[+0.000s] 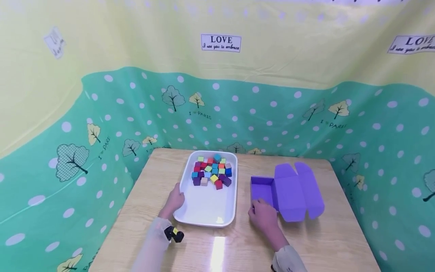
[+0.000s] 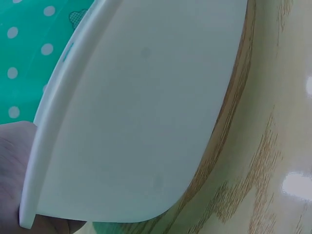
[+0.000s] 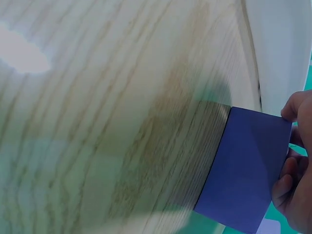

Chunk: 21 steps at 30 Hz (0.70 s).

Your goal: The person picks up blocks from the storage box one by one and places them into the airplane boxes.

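Holding both containers in place appears to be the step in hand. Near the center of the frame, the left grip (image 1: 175, 199) is closed on the left rim of a white, rectangular, plastic-looking tray (image 1: 204, 206), with small, many-coloured cube-like blocks (image 1: 215, 171) in its upper half. Right of center, the right grip (image 1: 264, 216) pinches the near edge of an open, purple, cardboard-like box (image 1: 261, 190). The next move probably calls for freeing one grip to reach the blocks.
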### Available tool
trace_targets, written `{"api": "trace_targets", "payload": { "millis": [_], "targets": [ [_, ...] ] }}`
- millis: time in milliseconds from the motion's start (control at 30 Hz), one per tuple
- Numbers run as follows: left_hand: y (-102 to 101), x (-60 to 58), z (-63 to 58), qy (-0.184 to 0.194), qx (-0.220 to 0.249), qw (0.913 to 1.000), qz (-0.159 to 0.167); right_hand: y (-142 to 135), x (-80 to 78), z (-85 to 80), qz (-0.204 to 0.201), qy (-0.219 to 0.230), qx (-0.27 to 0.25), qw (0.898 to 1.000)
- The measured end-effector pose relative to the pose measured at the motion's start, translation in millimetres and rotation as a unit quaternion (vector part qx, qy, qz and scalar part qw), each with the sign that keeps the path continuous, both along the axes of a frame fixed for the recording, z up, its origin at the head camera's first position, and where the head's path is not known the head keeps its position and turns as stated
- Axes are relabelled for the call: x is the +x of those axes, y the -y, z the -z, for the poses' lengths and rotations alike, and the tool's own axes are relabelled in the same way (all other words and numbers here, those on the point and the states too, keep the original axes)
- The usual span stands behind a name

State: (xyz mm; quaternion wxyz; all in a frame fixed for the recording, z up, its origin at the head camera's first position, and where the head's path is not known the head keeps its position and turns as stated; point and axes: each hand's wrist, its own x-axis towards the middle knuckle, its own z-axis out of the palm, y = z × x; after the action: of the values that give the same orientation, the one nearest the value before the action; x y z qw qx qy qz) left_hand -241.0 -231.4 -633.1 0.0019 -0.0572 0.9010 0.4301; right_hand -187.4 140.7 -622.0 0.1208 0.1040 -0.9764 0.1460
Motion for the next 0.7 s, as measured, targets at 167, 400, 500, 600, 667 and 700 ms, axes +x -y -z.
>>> {"api": "trace_targets", "payload": {
  "millis": [167, 400, 500, 600, 667, 700],
  "targets": [
    [-2, -0.6, -1.4, -0.001, -0.005, 1.0, 0.007, -2, 5.2, 0.4, -0.02, -0.025, -0.008, 0.999],
    [3, 3.3, -5.2, -0.003, -0.014, 0.9999, 0.005, -1, 13.0, 3.2, -0.051, -0.05, -0.011, 0.997],
    [2, 3.1, -6.7, -0.001, -0.01, 0.9999, 0.003, -1, 16.8, 2.6, -0.061, -0.058, -0.006, 0.996],
    [1, 1.6, -6.6, 0.003, -0.01, 0.9999, 0.007, -2, 20.1, 1.0, -0.066, -0.063, -0.002, 0.996],
    [0, 0.4, -5.8, 0.007, -0.008, 0.9999, 0.006, -2, 21.7, -0.7, -0.063, -0.061, 0.002, 0.996],
    [-1, 0.2, -5.4, 0.008, -0.008, 0.9999, 0.006, -3, 22.3, -1.9, -0.06, -0.058, 0.003, 0.996]
  ]
}}
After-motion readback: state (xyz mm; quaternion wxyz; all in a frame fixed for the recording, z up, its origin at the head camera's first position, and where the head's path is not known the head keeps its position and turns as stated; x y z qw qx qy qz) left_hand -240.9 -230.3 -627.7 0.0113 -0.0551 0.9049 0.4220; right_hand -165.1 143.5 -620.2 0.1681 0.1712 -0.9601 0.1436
